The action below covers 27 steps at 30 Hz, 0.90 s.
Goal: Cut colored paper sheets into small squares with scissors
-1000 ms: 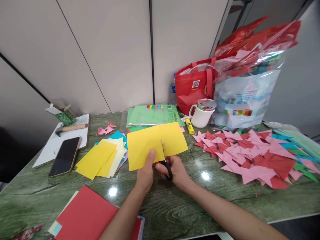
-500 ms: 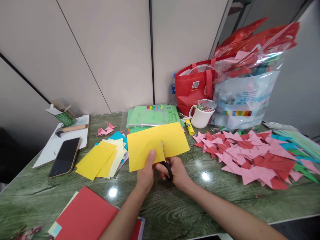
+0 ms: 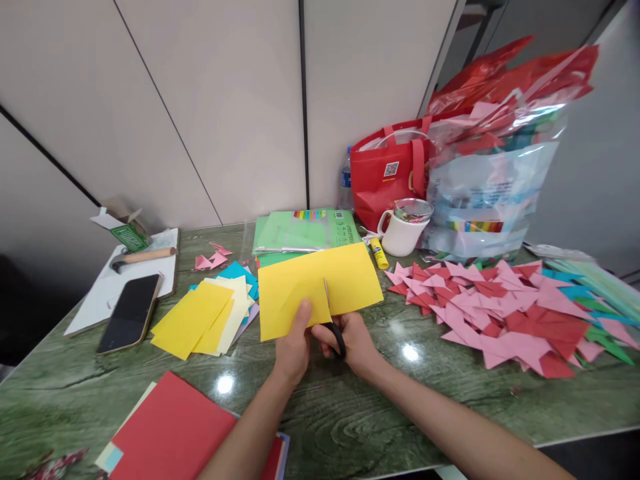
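A large yellow paper sheet (image 3: 300, 283) is held up over the green table. My left hand (image 3: 295, 347) pinches its lower edge, thumb on top. My right hand (image 3: 353, 343) grips black-handled scissors (image 3: 334, 330), whose blade stands in a cut running up from the sheet's lower edge near the middle. The part of the sheet right of the cut hangs slightly apart from the left part.
Yellow, cream and blue paper squares (image 3: 210, 310) lie left. A phone (image 3: 130, 312), a hammer and a small box sit far left. A red sheet stack (image 3: 175, 430) is near. Behind are a green paper pack (image 3: 305, 230), glue stick (image 3: 379, 253), white mug (image 3: 403, 230), red bag, plastic bag. Folded pink and red shapes (image 3: 500, 310) are heaped right.
The scissors have moved a little farther up into the yellow sheet, and the sheet's right part has shifted slightly right and up.
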{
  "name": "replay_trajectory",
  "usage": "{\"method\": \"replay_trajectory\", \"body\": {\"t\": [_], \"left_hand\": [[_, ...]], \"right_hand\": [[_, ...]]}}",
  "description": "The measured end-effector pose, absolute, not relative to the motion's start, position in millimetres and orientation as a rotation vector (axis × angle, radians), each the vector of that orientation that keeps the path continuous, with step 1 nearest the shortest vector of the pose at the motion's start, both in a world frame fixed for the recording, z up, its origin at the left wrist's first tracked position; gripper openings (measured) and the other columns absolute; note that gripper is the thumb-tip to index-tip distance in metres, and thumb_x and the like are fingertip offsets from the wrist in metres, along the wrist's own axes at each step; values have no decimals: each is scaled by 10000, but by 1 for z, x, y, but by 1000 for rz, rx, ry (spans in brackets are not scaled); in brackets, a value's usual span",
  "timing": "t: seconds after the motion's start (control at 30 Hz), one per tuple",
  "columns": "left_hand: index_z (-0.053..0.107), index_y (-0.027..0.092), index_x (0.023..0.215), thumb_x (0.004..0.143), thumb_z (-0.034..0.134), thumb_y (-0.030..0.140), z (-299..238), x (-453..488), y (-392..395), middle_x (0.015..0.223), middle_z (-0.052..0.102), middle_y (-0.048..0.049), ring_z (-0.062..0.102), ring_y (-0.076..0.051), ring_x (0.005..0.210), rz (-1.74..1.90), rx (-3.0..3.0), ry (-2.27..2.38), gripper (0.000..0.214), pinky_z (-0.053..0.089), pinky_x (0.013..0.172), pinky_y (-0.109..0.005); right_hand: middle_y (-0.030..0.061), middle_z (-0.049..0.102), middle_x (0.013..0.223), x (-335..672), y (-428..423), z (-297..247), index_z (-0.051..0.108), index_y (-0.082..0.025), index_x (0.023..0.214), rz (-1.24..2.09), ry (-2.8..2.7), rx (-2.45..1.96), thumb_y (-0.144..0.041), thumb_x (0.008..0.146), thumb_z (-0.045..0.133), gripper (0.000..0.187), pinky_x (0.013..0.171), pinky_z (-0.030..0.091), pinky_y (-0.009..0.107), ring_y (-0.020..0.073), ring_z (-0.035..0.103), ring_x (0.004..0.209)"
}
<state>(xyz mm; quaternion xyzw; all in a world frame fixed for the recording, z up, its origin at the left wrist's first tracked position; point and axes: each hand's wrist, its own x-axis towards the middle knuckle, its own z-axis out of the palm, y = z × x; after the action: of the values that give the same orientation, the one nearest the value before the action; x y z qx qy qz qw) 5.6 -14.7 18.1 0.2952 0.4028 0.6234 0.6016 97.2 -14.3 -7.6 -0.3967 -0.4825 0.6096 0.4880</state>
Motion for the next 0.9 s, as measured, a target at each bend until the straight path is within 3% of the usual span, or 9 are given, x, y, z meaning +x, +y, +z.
{"method": "replay_trajectory", "body": {"t": [0.47, 0.7, 0.9], "left_hand": [[534, 152, 896, 667, 597, 344, 20, 7, -13, 648, 592, -11, 533, -126, 428, 1428, 608, 913, 306, 392, 299, -209], [576, 149, 802, 641, 607, 337, 19, 6, -10, 644, 611, -28, 583, -159, 513, 1456, 536, 940, 249, 412, 330, -216], [548, 158, 838, 620, 620, 305, 20, 7, -8, 691, 621, -6, 569, -133, 466, 1476, 446, 957, 272, 409, 325, -210]], "right_hand": [[-43, 445, 370, 95, -15, -12, 473, -150, 479, 1449, -1202, -976, -401, 635, 641, 339, 356, 302, 182, 65, 397, 337], [-42, 429, 376, 93, -15, -9, 456, -156, 444, 1493, -1190, -957, -425, 656, 619, 380, 376, 300, 187, 69, 393, 359], [-50, 415, 375, 90, -16, -9, 448, -162, 440, 1569, -1134, -900, -451, 651, 620, 397, 417, 353, 199, 71, 388, 370]]}}
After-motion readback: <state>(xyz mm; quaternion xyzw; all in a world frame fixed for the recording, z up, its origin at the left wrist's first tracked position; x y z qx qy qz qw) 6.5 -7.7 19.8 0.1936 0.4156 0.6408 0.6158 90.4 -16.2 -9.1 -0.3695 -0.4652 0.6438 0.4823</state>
